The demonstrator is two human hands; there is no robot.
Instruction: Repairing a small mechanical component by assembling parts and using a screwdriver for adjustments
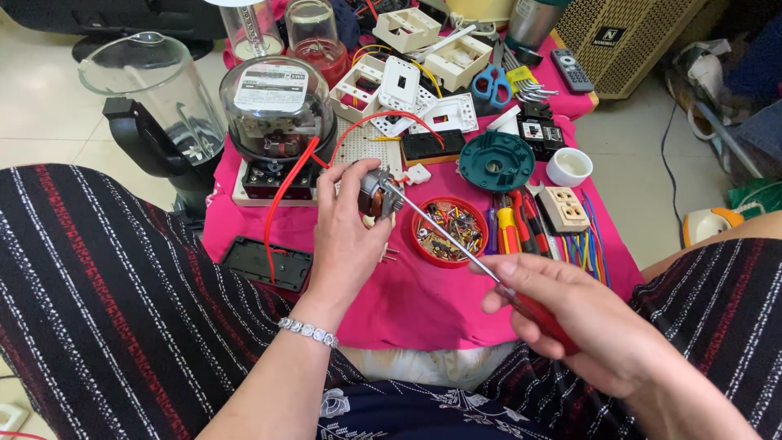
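Note:
My left hand (346,236) holds a small electric motor (376,194) with copper windings above the pink cloth. A long screwdriver (444,236) with a red handle is gripped in my right hand (562,322), and its metal tip touches the motor's top. Just behind the shaft lies a red round lid (419,244) full of screws. A red wire (285,191) curves from the electric meter (275,110) toward my left hand.
The low table's pink cloth (407,293) carries white switch boxes (407,28), a green round part (495,160), a white cup (568,166), blue scissors (490,84), several screwdrivers (513,224) and a beige socket (564,209). A blender jar (155,98) stands left. My striped knees flank the table.

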